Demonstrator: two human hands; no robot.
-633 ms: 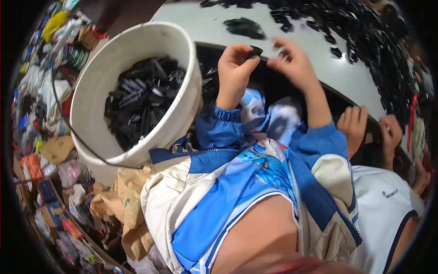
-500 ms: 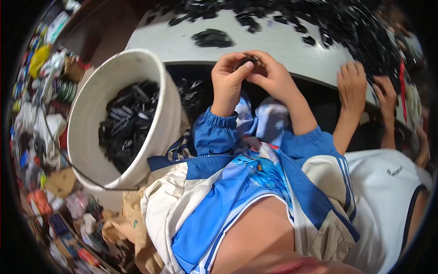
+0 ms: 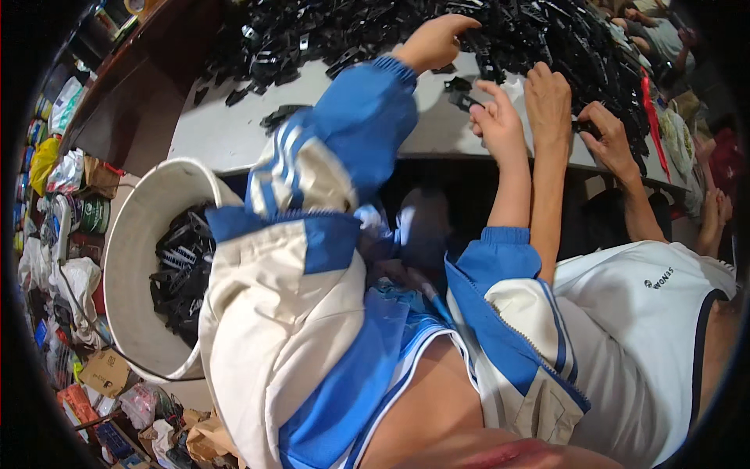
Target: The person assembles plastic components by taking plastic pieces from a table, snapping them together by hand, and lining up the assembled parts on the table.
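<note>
Black pieces [image 3: 539, 35] heap the surface [image 3: 433, 125]; left hand [image 3: 431, 45], half-open, is over them, hold unclear; right hand [image 3: 498, 121] pinches 1 piece [image 3: 466, 100].

A cluttered workshop, judging by the table [image 3: 226, 139] (heaped with black parts [image 3: 539, 43]) and the bucket [image 3: 131, 266].

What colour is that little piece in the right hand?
The little piece in the right hand is black; the head view shows it best.

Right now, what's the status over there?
Left hand reaching over the black pile. Right hand pinching a black piece. Co-worker's hand close beside it.
</note>
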